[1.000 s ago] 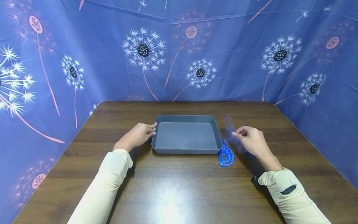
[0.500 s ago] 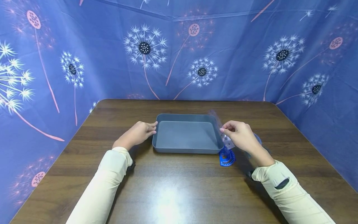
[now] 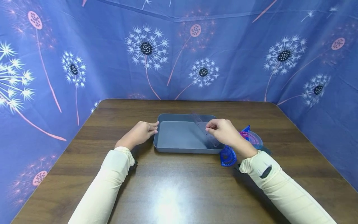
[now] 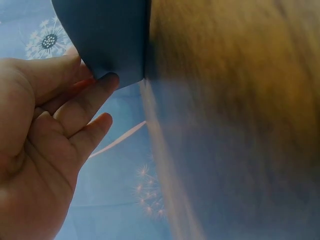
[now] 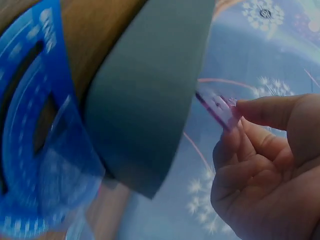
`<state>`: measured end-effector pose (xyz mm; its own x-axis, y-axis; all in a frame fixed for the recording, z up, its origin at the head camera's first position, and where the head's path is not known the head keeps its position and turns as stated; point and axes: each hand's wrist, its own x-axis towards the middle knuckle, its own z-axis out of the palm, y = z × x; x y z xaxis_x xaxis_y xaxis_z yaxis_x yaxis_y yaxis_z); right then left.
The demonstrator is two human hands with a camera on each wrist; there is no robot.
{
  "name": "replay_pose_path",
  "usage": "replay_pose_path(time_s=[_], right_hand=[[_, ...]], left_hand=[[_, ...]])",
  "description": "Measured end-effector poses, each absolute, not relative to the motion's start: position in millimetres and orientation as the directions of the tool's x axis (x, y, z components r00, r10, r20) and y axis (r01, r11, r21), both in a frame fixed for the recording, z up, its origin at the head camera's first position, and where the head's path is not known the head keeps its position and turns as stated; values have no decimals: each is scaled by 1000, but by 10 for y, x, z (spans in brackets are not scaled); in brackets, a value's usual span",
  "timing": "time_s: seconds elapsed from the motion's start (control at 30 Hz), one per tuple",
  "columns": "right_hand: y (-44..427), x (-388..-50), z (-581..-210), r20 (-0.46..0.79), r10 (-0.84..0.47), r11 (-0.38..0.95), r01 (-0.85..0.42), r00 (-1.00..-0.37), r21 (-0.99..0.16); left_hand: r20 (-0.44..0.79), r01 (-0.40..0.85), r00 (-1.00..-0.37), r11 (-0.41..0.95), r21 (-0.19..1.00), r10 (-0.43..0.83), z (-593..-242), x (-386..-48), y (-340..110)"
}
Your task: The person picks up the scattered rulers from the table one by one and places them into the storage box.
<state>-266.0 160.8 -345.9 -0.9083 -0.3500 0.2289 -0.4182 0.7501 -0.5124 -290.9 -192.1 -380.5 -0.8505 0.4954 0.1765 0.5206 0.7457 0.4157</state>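
Brown wooden table (image 3: 195,180), blue dandelion cloth (image 3: 173,77), right fingers (image 3: 213,123) pinching clear ruler (image 5: 217,106), left fingers (image 3: 152,125) holding grey tray (image 3: 176,135)

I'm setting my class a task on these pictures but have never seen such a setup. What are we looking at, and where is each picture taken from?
There is no machine: a person works bare-handed. The wide view comes from a camera worn on the head, looking forward and down; the two close views come from one on each wrist. On the wooden table sits a grey tray. A blue protractor lies by its near right corner; farther right are more drawing pieces, partly hidden. The left hand holds the tray's left end. The right hand pinches a see-through ruler over the tray's right side.
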Motion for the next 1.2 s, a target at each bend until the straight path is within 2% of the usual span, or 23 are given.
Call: replay_pose_path(time_s=[0.47, 0.9, 1.07, 1.2], right_hand=[[1320, -2634, -3642, 121, -552, 699, -536, -825, -473], [1280, -2584, -3768, 91, -583, 722, -566, -807, -397], [1318, -2595, -3769, 11, -609, 714, -554, -793, -428], [1346, -2599, -3772, 5, -629, 690, -561, -778, -458]], left_hand=[[148, 489, -868, 764, 420, 474, -3758, -2894, -1902], [122, 469, -878, 781, 413, 463, -3728, -2860, -1877], [117, 458, -884, 785, 417, 453, -3727, -2851, -1875], [126, 460, -883, 782, 420, 451, -3732, -2853, -1880]])
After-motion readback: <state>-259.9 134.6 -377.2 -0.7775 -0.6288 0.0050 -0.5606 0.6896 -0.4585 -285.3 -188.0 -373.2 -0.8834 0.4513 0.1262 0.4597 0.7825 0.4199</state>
